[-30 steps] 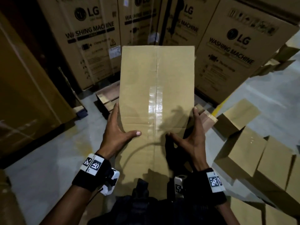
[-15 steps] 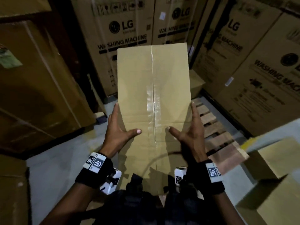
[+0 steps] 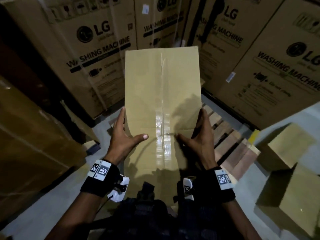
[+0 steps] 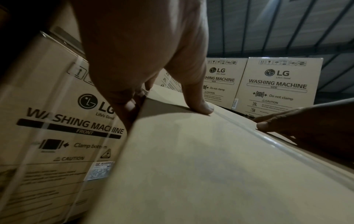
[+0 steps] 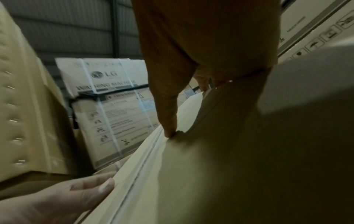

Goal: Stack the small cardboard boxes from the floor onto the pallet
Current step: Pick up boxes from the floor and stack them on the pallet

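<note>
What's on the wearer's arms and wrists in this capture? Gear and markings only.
Forearms are bare; no sleeves or gloves show. Each wrist carries a black wristband with a white tag printed with black square fiducial codes; the right wrist's tag matches. A small white camera module sits under the left wrist, with a thin dark cable; another, also coded, sits under the right.

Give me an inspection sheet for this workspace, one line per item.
Surface: grey floor; wooden pallet ahead right, slats bare where visible.
Job's things: carried box, taped seam up; more small boxes on the floor at right.
Clutter: nothing seen.
Grippers: left hand and right hand grip the carried box's sides, thumbs on top.
Cables: thin cable by the left wrist camera.
Surroundings: washing machine cartons stacked behind the pallet.
</note>
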